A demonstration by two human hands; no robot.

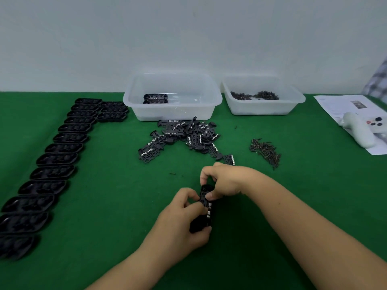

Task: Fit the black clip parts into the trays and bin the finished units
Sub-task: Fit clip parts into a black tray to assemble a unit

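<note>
Both hands grip one black tray (204,208) near the table's (117,206) front edge, about mid-width. The left hand (182,218) curls around its near end; the right hand (222,181) pinches its far end, where a clip part sits. Just beyond, toward mid-table, lies a clip pile (184,137), with a screw heap (265,151) to its right. Empty trays (54,160) line the left side. At the back edge stand a bin (171,97) holding finished units (155,98) and a tub (262,95) of small parts.
</note>
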